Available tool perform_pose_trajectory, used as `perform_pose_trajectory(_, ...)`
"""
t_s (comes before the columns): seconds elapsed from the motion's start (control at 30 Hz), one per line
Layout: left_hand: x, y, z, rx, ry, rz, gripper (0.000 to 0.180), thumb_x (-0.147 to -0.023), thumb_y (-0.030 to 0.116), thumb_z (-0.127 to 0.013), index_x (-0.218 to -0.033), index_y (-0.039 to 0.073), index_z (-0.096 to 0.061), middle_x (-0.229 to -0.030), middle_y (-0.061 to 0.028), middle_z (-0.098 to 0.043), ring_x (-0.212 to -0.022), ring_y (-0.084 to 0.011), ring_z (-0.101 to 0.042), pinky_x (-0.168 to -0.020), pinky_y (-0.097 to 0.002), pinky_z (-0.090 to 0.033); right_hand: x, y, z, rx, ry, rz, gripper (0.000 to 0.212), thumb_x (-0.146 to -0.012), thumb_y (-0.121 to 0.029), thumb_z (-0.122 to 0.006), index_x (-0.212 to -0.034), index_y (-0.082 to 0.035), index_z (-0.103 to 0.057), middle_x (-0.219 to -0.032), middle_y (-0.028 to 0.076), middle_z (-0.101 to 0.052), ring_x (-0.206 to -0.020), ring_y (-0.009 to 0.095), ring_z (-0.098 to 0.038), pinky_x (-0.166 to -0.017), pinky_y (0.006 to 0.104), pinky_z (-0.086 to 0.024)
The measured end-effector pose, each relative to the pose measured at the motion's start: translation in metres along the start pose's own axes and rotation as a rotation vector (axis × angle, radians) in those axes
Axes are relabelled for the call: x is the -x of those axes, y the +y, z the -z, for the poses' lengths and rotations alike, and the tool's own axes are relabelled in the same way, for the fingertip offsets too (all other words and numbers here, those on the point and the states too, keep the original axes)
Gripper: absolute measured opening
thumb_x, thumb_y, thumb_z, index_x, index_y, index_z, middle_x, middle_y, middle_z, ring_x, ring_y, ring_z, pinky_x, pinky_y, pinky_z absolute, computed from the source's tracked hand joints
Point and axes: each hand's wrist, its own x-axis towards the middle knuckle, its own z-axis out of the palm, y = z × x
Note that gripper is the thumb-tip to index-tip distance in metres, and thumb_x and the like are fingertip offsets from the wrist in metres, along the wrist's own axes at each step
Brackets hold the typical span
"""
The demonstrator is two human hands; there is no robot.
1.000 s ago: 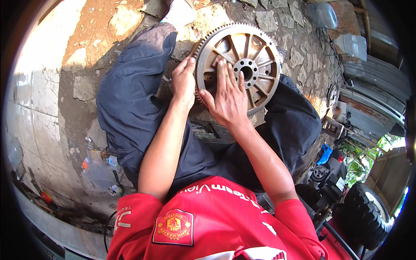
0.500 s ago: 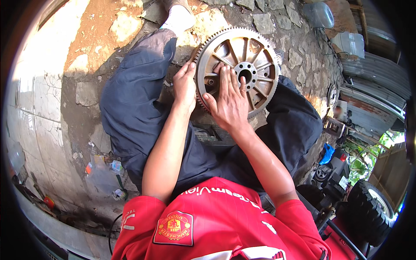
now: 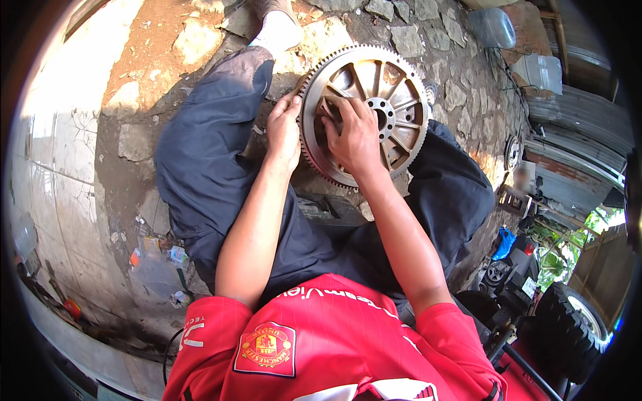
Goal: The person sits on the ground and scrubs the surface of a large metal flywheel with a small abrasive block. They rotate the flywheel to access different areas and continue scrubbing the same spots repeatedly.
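Observation:
A large toothed metal flywheel, with spokes and a ring of bolt holes round its hub, stands tilted toward me between my knees. My left hand grips its left rim, the thumb on the near face and the other fingers mostly hidden. Over the left part of the spoked face, my right hand is bent, fingers curled and pinching a small reddish-brown piece that looks like folded sandpaper. Most of that piece is hidden by the fingers, which cover some of the recess beside the hub.
My dark-trousered legs flank the flywheel. Rough stone paving lies beyond it. Plastic litter is on the ground at left. At right are a black tyre, a blue bag and corrugated sheets. Clear plastic jugs are at far right.
My right hand has gone from flat with fingers stretched out to curled, shifting slightly left with the brown piece. The flywheel has moved very slightly; my left hand keeps its rim grip.

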Motion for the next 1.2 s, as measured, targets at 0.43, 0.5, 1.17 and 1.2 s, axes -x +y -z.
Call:
perform_pose_trajectory(0.43, -0.001, -0.002, 0.002, -0.024, 0.053, -0.026, 0.03, -0.114, 0.013, -0.049, -0.137, -0.002, -0.062, -0.122, -0.0105, -0.071, -0.106, -0.0162, -0.069, -0.096, -0.0314, -0.055, -0.005, 0.0, 0.015, -0.191, 0.171, -0.217, 0.019, -0.093, -0.012, -0.08, -0.111, -0.007, -0.081, -0.097, 0.014, -0.077, -0.085, 0.033, -0.075, -0.077, 0.0398, -0.059)
perform_pose_trajectory(0.5, 0.001, 0.0, -0.003, -0.03, 0.039, -0.014, 0.03, -0.114, 0.013, -0.049, -0.137, -0.002, -0.062, -0.122, -0.0105, -0.071, -0.107, -0.0161, -0.069, -0.097, -0.0315, -0.055, -0.011, 0.001, 0.009, -0.195, 0.2, -0.15, 0.021, -0.09, -0.013, -0.082, -0.111, -0.008, -0.082, -0.101, 0.013, -0.077, -0.088, 0.033, -0.075, -0.081, 0.04, -0.059)
perform_pose_trajectory(1.17, 0.0, -0.002, -0.001, -0.046, 0.051, 0.0, 0.029, -0.114, 0.014, -0.05, -0.135, -0.001, -0.063, -0.124, -0.0108, -0.071, -0.11, -0.0159, -0.066, -0.1, -0.0315, -0.052, -0.012, -0.013, 0.02, -0.082, -0.16, 0.009, 0.022, -0.089, -0.008, -0.077, -0.109, 0.0, -0.077, -0.092, 0.02, -0.071, -0.089, 0.04, -0.072, -0.084, 0.0469, -0.058)
perform_pose_trajectory(1.2, 0.0, -0.002, 0.0, -0.033, 0.047, -0.005, 0.029, -0.114, 0.014, -0.05, -0.135, -0.001, -0.064, -0.124, -0.0109, -0.071, -0.11, -0.0159, -0.067, -0.1, -0.0316, -0.052, -0.007, -0.012, 0.025, -0.08, -0.152, 0.036, 0.022, -0.088, -0.008, -0.077, -0.109, 0.001, -0.077, -0.094, 0.02, -0.071, -0.091, 0.04, -0.072, -0.084, 0.047, -0.057)
